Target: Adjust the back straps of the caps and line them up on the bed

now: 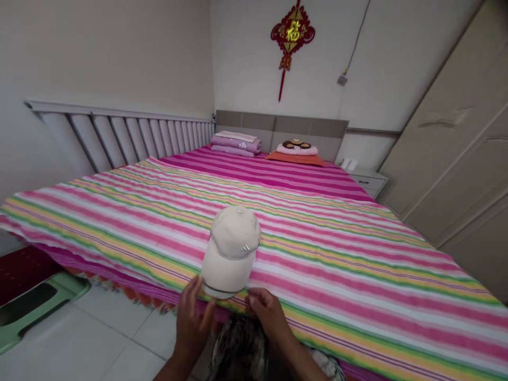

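Note:
A cream baseball cap (232,248) lies on the striped bedspread (337,254) near the bed's front edge, brim toward me. My left hand (193,317) is at the brim's left side, fingers spread and touching its edge. My right hand (268,312) sits just right of the brim, fingers curled, fingertips near the brim's rim; whether it grips the cap is unclear. Below my hands a dark patterned garment (238,349) shows at the frame's bottom.
Folded pink bedding (237,143) and an orange-and-pink pillow stack (297,151) lie at the headboard. A nightstand (367,180) stands at the right, beside a wardrobe (456,159). A green stool (35,304) is on the tiled floor at left.

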A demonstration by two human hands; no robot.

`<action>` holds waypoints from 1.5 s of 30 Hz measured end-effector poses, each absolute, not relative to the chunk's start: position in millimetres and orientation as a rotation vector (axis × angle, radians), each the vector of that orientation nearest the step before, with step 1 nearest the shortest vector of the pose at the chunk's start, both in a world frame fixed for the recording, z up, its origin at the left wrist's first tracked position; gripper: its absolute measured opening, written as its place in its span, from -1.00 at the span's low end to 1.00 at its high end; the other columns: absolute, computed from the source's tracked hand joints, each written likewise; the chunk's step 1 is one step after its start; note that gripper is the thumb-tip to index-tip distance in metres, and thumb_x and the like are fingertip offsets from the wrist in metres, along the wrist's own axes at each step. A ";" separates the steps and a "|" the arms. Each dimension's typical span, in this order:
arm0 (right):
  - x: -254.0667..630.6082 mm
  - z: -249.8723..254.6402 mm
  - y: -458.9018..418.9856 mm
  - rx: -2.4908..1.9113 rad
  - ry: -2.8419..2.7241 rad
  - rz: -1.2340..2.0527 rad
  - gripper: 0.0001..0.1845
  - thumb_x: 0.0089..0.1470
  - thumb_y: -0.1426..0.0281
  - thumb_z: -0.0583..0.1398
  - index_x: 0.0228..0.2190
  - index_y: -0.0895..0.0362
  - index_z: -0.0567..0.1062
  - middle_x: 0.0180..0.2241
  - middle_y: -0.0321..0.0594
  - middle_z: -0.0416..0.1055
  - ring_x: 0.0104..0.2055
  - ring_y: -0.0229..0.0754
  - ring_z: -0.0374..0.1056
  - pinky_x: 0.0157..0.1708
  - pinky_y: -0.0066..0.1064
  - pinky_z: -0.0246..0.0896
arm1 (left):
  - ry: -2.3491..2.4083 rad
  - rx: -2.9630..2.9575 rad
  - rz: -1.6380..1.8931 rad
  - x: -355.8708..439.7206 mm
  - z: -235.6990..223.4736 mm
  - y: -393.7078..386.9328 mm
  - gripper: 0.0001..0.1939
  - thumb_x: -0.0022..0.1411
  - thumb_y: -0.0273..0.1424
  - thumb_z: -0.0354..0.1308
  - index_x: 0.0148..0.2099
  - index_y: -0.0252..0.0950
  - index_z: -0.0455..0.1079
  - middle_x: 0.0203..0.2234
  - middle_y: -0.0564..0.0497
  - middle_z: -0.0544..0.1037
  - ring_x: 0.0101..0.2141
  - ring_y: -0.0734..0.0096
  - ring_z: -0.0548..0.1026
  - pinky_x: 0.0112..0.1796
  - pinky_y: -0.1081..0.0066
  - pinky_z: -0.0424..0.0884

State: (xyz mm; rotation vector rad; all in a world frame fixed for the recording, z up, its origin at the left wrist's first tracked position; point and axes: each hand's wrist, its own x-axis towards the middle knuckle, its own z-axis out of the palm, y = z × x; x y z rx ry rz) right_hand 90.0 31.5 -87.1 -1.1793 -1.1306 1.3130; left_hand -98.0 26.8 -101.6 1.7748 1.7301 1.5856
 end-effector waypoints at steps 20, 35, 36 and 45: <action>173.0 52.8 -49.4 -0.862 -0.741 0.982 -0.47 -0.25 -0.13 0.15 -0.58 0.10 0.27 -0.57 -0.37 0.26 -0.66 -0.34 0.20 -0.66 -0.49 0.08 | 0.995 1.758 1.002 6.6 47.8 24.1 -0.33 0.17 0.03 -0.43 -0.75 -0.27 0.09 -0.84 0.11 0.06 -0.72 0.55 0.08 -0.61 0.46 0.01; 140.4 -28.6 8.8 -1.238 -0.933 1.402 -0.70 -0.21 0.19 0.23 -0.62 0.13 0.28 -0.65 -0.38 0.34 -0.70 -0.38 0.15 -0.69 -0.53 0.00 | 1.205 1.160 0.885 -32.9 -28.7 31.1 -0.55 0.04 -0.01 0.00 -0.55 -0.33 0.21 -0.77 0.19 0.16 -0.72 0.63 0.10 -0.65 0.53 -0.02; 133.2 -35.8 16.0 -1.249 -0.919 1.427 -0.72 -0.22 0.22 0.24 -0.61 0.13 0.29 -0.64 -0.37 0.34 -0.70 -0.38 0.17 -0.70 -0.54 0.00 | 1.221 1.062 0.927 -41.2 -38.1 30.3 -0.57 0.02 -0.03 0.04 -0.54 -0.34 0.21 -0.77 0.20 0.17 -0.73 0.64 0.10 -0.66 0.55 -0.02; 86.7 -62.4 65.2 -1.276 -0.797 1.579 -0.70 -0.26 0.30 0.27 -0.41 0.14 0.38 -0.45 -0.29 0.38 -0.59 -0.36 0.29 -0.67 -0.53 0.21 | 1.220 0.377 1.188 -85.2 -58.8 22.4 -0.77 0.05 -0.30 0.16 -0.31 -0.38 0.34 -0.56 0.01 0.51 -0.58 0.55 0.45 -0.54 0.57 0.33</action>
